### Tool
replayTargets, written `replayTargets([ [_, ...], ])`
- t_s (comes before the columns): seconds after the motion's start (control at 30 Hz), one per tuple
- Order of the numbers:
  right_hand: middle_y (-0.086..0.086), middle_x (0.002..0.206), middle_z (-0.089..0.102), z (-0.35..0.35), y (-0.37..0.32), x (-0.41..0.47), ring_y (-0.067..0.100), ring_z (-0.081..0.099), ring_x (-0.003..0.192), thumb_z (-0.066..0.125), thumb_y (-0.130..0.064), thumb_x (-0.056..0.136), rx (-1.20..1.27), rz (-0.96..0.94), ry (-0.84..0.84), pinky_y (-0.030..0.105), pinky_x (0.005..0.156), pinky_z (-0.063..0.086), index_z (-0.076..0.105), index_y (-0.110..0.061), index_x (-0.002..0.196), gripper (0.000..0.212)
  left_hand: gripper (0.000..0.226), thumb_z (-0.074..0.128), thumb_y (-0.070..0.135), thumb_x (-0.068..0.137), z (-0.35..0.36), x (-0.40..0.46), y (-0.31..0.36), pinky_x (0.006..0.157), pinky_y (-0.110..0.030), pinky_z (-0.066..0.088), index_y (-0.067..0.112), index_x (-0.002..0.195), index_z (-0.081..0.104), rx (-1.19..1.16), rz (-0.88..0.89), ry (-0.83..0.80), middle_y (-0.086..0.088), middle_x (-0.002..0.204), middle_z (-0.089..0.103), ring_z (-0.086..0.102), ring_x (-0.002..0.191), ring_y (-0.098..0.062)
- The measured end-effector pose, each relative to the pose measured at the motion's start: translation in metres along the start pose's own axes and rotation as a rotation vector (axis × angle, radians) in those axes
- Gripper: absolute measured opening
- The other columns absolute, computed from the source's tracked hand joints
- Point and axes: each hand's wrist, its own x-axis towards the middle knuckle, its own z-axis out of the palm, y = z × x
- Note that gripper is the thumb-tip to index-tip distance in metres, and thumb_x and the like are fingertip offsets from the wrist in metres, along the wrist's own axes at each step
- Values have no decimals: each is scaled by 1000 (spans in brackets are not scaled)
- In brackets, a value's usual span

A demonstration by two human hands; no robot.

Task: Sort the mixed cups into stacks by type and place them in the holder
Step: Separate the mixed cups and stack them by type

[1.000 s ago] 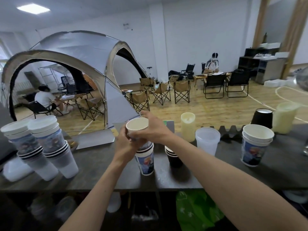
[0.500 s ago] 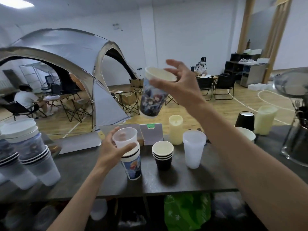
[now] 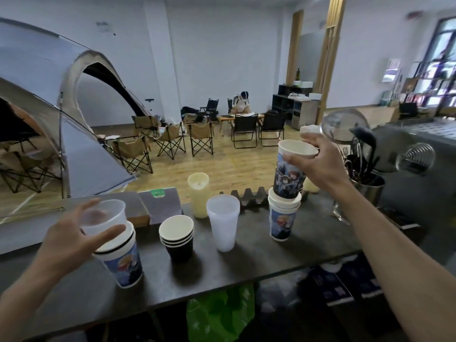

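Standing at the dark tabletop (image 3: 246, 262), the person holds a printed paper cup (image 3: 288, 174) by its rim in the right hand (image 3: 318, 161), fingers (image 3: 293, 159) grasping it, its base entering the printed-cup stack (image 3: 281, 218) at 2 o'clock. The left hand (image 3: 74, 243), at 9 o'clock, has thumb and fingers curled round a clear plastic cup (image 3: 103, 215) sitting atop a second printed stack (image 3: 123, 262). Between the two stacks stand a stack of black cups (image 3: 177, 238) and a frosted plastic cup (image 3: 223, 220); a pale yellow cup (image 3: 198, 193) stands behind them at 12 o'clock, beside a black ridged holder (image 3: 246, 195).
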Motion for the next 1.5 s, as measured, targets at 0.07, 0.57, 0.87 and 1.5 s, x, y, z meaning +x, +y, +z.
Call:
replayTargets([
  [0.07,4,136,60,10,14,-5,19,60,113,83,-48,77,3,23,-4,25,81,51,55,-18,138,74,91,84,62,63,-1,-1,-1,77,-45,47,29,141,49,-11,-20,10,1,112,71,63,94,-23],
  [0.57,3,145,46,56,76,-47,21,47,127,68,-56,72,-164,99,-265,30,92,43,42,-17,151,91,108,70,85,45,-2,-4,2,81,-45,50,32,137,51,54,-46,26,-1,118,69,64,95,-26],
  [0.87,10,152,44,56,8,-38,29,41,139,65,-62,79,-324,-300,-126,56,112,36,37,-16,151,89,128,92,61,50,1,-10,6,101,-42,44,24,155,30,21,-64,43,-3,138,53,52,120,-20],
  [1.5,8,136,56,250,-197,-103,25,59,115,74,-52,81,94,-447,-528,40,94,50,47,-17,146,79,81,98,41,55,32,-32,-38,84,-28,51,36,124,56,-73,-88,-42,20,113,68,64,103,-1],
])
